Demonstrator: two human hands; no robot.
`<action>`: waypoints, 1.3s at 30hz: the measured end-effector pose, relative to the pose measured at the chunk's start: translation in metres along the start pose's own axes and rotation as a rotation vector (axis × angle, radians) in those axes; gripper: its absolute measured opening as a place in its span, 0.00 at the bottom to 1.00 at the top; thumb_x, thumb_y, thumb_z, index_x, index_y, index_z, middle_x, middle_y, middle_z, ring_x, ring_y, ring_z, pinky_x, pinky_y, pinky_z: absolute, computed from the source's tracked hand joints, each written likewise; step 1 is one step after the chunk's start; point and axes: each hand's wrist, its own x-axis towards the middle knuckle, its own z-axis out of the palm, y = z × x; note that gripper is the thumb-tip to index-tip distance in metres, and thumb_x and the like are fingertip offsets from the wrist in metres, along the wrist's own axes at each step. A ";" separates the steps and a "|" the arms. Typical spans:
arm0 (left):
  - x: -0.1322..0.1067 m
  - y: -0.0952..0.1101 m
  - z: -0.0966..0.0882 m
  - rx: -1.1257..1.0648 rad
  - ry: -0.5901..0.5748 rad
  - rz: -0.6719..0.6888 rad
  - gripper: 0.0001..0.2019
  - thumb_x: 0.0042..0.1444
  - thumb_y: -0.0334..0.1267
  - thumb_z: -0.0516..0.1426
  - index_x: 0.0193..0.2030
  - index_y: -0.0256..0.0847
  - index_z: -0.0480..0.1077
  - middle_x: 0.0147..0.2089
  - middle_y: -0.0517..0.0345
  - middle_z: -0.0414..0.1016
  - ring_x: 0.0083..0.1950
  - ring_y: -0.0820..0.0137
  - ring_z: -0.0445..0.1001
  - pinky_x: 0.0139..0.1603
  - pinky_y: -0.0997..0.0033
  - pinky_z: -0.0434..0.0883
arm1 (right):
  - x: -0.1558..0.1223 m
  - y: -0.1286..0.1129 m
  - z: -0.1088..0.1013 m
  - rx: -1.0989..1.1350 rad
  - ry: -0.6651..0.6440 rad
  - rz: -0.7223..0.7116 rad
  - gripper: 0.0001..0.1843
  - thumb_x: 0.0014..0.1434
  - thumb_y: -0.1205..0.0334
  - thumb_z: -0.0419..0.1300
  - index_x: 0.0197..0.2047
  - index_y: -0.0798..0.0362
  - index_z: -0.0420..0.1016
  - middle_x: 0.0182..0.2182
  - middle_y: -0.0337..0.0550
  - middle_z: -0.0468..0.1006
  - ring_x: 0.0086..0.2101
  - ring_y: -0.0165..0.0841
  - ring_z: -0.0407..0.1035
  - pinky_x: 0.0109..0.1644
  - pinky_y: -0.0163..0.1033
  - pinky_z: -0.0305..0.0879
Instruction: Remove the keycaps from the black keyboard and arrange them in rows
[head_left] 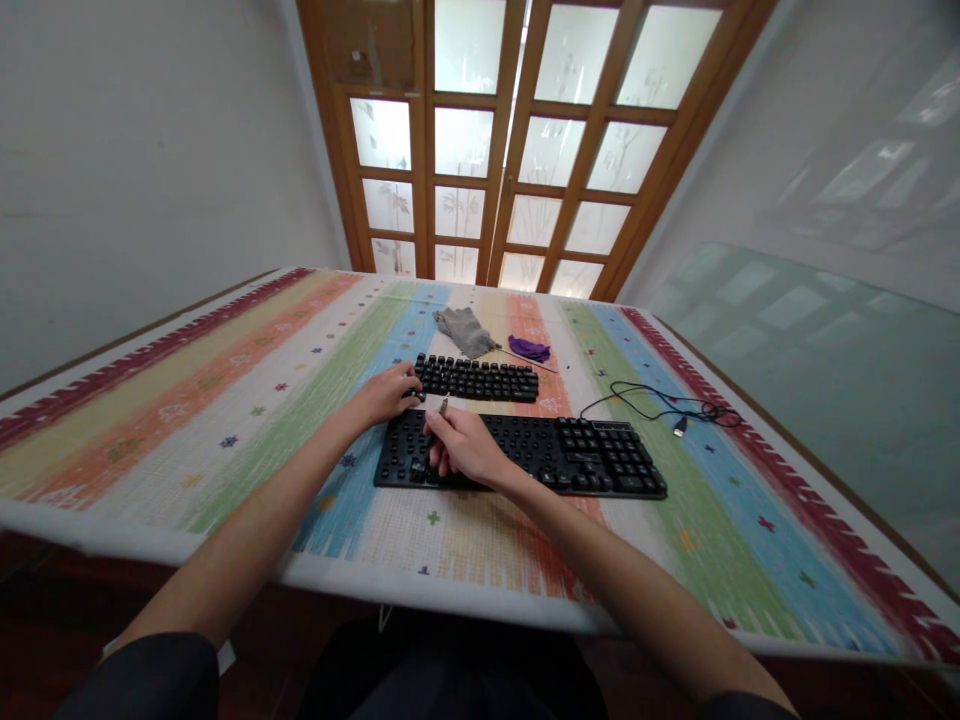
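A black keyboard (525, 440) lies across the table in front of me. Its left and middle parts show bare switches, while keycaps sit on the right part and a few at the lower left. Just behind it, loose black keycaps (480, 379) stand in several rows. My left hand (388, 394) is at the left end of these rows, thumb and fingers bent around a keycap. Over the bare switches, my right hand (466, 446) is closed on a slim tool (444, 406); only its grey tip shows above the fingers, so its kind is unclear.
Behind the keycaps lie a grey cloth (463, 331), a purple cloth (529, 348) and a thin rod (534, 362). A black USB cable (660, 397) is coiled to the right of the keyboard. A striped tablecloth (262, 440) covers the table; walls stand on both sides.
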 end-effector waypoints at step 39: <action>0.010 0.012 -0.007 0.110 -0.077 0.055 0.07 0.55 0.34 0.57 0.40 0.42 0.75 0.45 0.55 0.68 0.46 0.65 0.72 0.47 0.68 0.70 | -0.013 -0.008 -0.019 -0.014 0.096 -0.091 0.17 0.67 0.49 0.49 0.34 0.53 0.64 0.17 0.32 0.69 0.13 0.24 0.64 0.16 0.27 0.56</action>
